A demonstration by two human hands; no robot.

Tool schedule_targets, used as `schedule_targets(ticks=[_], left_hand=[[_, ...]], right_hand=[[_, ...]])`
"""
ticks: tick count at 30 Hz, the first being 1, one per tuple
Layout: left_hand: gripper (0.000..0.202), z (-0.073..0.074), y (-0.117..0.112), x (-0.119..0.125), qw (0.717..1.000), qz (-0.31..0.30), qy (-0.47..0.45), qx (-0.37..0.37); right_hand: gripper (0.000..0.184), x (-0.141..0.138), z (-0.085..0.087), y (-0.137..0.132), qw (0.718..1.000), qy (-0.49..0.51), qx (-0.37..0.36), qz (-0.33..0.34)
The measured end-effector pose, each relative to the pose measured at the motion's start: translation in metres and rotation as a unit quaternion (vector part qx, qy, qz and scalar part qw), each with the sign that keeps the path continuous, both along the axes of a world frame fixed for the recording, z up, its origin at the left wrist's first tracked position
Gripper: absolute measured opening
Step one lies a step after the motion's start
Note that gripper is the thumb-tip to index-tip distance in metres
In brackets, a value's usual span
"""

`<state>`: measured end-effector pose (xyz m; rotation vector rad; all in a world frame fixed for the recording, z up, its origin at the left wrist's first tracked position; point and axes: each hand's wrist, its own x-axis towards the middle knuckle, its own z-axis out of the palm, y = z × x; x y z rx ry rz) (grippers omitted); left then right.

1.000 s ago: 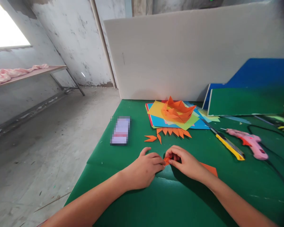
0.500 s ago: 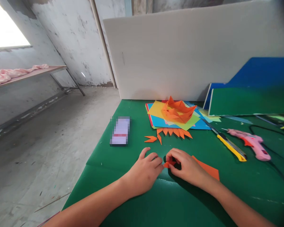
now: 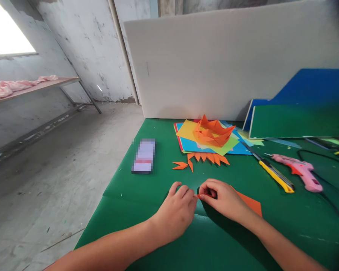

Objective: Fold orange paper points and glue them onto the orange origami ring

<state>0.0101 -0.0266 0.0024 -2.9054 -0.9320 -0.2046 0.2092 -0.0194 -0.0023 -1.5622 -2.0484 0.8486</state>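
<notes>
A small folded piece of orange paper (image 3: 198,196) shows between the fingertips of both hands, mostly covered by them. My right hand (image 3: 223,197) pinches it between thumb and forefinger. From the other side my left hand (image 3: 177,210) closes on it, its fingertips turned away from view. Under my right wrist lies a larger orange paper sheet (image 3: 250,201). Ahead of the hands are a fishtail-shaped orange piece (image 3: 180,165) and a row of pointed orange paper pieces (image 3: 207,157).
An orange folded-paper crown shape (image 3: 216,133) sits on a stack of coloured paper (image 3: 183,130). To the right lie a yellow box cutter (image 3: 277,176) and a pink glue gun (image 3: 299,168) with its cord. A blurred phone (image 3: 144,156) lies left. A white board (image 3: 228,64) stands behind.
The hands have drawn closer together around the small orange paper, which now shows less. My left hand has shifted slightly right and toward me. Objects on the table have stayed put.
</notes>
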Motion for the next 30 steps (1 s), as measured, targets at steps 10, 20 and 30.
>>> schedule_targets(ticks=[10, 20, 30], left_hand=[[0.026, -0.0023, -0.0052, 0.0015, 0.999, 0.006, 0.025, 0.018], [0.036, -0.0001, -0.0057, 0.0026, 1.0, 0.018, 0.009, -0.024], [0.029, 0.0024, -0.002, 0.0031, 0.997, 0.027, -0.016, -0.072]], right_hand=[[0.021, 0.0023, 0.0015, 0.0001, 0.999, -0.013, 0.029, 0.02], [0.015, 0.0072, 0.0004, 0.0003, 0.999, -0.031, 0.003, 0.009], [0.014, 0.008, -0.0013, 0.0011, 1.0, -0.009, -0.007, 0.016]])
